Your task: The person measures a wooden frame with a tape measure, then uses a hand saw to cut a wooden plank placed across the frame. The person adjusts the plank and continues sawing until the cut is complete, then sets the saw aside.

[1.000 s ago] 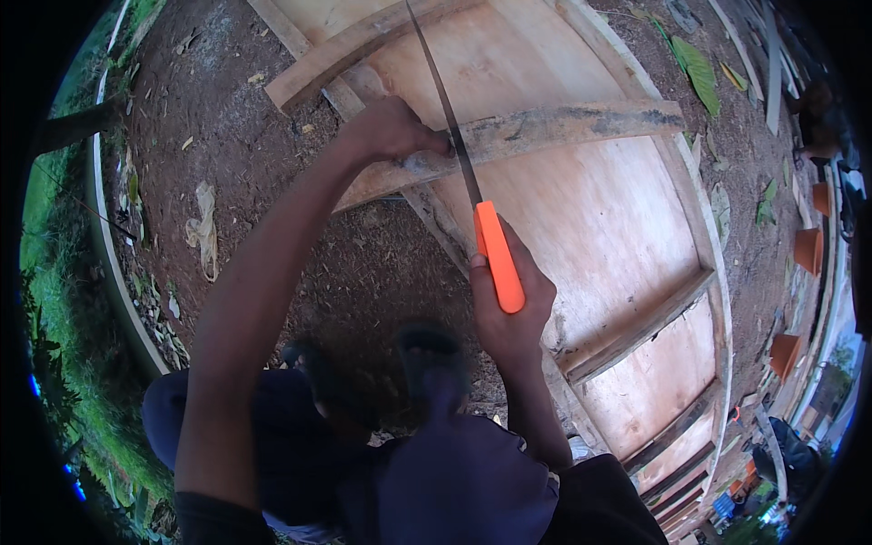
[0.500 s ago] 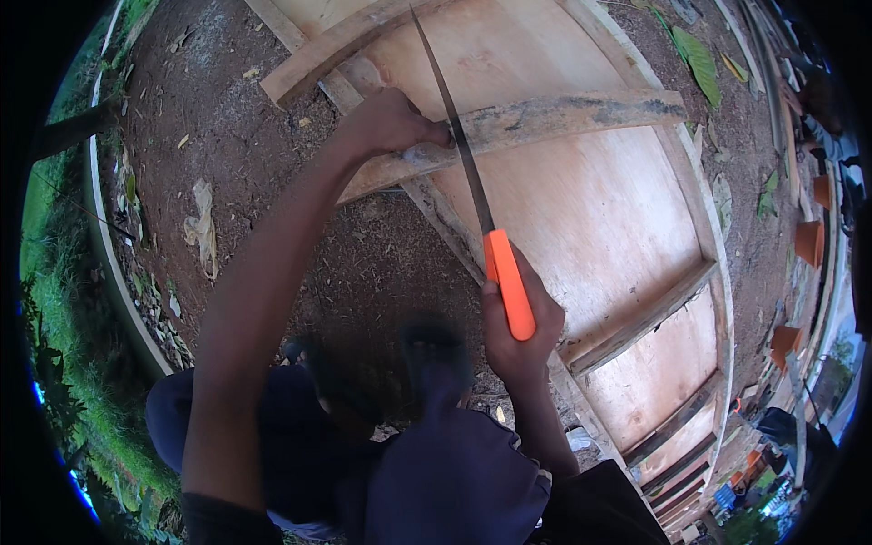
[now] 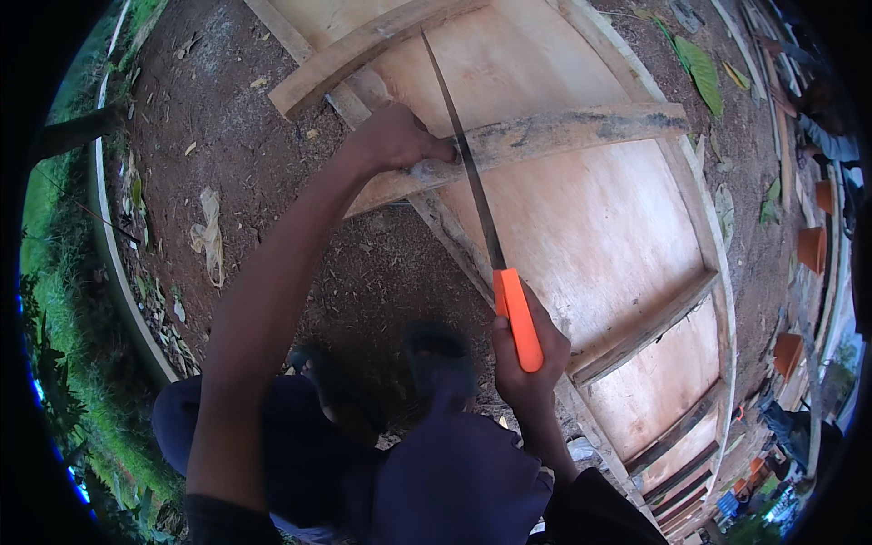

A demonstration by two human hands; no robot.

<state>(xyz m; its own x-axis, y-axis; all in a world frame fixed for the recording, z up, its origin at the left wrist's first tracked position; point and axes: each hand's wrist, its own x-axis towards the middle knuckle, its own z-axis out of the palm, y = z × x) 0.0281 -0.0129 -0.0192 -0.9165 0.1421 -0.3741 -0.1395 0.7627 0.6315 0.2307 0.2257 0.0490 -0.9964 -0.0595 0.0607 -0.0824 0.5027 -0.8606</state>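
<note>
Right fingers (image 3: 502,335) clenched round orange-handled saw (image 3: 518,320); saw extends ahead of them across plank (image 3: 572,132), just right of left fingers (image 3: 440,149), which grip plank.

Bare soil (image 3: 213,145), grass (image 3: 62,363), a handsaw (image 3: 484,218) and a timber-framed panel (image 3: 604,222) show an outdoor work yard.

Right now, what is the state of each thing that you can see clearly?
Saw: held, blade across the board.
Right hand: closed around the saw.
Left hand: curled over the board.
Board: lying across the panel; cut depth unclear.
Panel: laid flat.
Large green leaf: lying on soil.
</note>
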